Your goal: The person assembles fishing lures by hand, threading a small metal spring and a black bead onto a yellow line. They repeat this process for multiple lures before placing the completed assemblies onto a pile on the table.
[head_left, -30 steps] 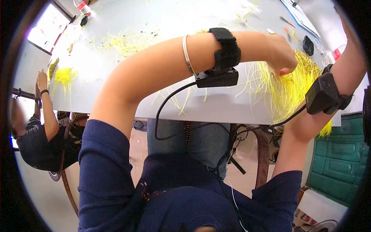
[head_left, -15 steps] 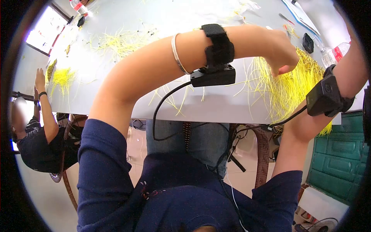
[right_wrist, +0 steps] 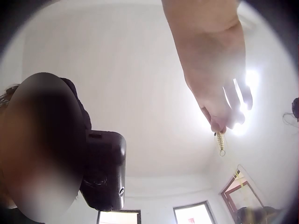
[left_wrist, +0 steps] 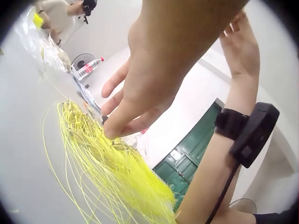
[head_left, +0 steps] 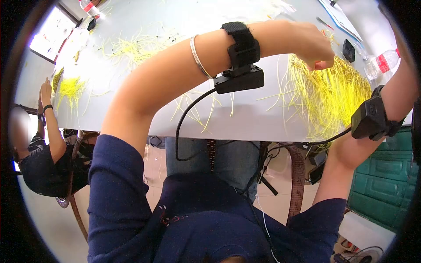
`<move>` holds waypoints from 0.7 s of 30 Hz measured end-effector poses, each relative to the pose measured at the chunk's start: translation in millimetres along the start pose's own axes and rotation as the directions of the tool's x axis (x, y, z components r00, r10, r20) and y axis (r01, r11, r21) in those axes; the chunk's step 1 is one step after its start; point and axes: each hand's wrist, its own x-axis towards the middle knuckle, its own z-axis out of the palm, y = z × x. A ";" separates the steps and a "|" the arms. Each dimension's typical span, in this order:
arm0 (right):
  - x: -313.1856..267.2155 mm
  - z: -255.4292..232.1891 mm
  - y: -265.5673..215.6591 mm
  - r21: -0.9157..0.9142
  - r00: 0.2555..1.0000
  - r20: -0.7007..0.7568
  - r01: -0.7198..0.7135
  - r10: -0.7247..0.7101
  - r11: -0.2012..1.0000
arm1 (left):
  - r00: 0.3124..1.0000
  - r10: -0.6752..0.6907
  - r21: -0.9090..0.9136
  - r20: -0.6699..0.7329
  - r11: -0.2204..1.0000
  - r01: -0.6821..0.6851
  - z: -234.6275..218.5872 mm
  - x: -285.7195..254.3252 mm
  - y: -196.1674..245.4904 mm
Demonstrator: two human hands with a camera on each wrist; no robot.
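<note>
My left hand (head_left: 313, 46) is over the back edge of a thick pile of yellow strands (head_left: 333, 96) at the table's right side. In the left wrist view its fingers (left_wrist: 114, 91) are loosely bent and hold nothing visible. Below them, patterned braided cords (left_wrist: 98, 151) lie at the head of the pile, with loose strands fanning out. My right hand (right_wrist: 215, 84) is raised, and in its wrist view thumb and finger pinch a small pale braided cord (right_wrist: 221, 143) with a tiny ring at its lower end. The head view cuts off this hand, showing only its forearm.
A water bottle (head_left: 381, 64) and a black box (head_left: 349, 50) stand beyond the pile. Loose yellow strands (head_left: 136, 46) lie farther left on the table (head_left: 263, 114). Another person (head_left: 48, 162) sits at the left end. A cable (head_left: 177, 136) hangs from my left wrist camera.
My left hand has moved up and back from the middle of the strands toward their far edge, uncovering more of the pile. My right forearm has dropped slightly.
</note>
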 end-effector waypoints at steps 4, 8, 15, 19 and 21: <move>0.1 -3.1 -2.1 -0.019 1.000 0.021 -0.009 0.010 1.000 | 0.998 -0.034 0.086 -0.056 0.996 0.038 4.7 3.8 -4.4; 3.8 -2.7 -1.3 -0.030 0.998 0.055 -0.012 0.014 0.999 | 0.962 -0.201 0.172 -0.186 0.957 0.234 12.9 2.8 -29.2; 2.2 0.1 -7.3 -0.094 0.975 0.220 -0.018 0.038 0.995 | 0.926 -0.260 0.167 -0.273 0.935 0.312 43.5 14.1 -51.3; -3.9 1.3 -7.6 -0.139 0.958 0.283 -0.012 0.052 0.990 | 0.976 -0.204 -0.129 -0.082 0.973 0.192 7.8 -2.7 18.0; -4.0 -2.3 -6.2 -0.160 0.948 0.312 -0.011 0.061 0.987 | 0.994 -0.060 -0.273 0.096 0.958 0.084 10.7 1.9 28.3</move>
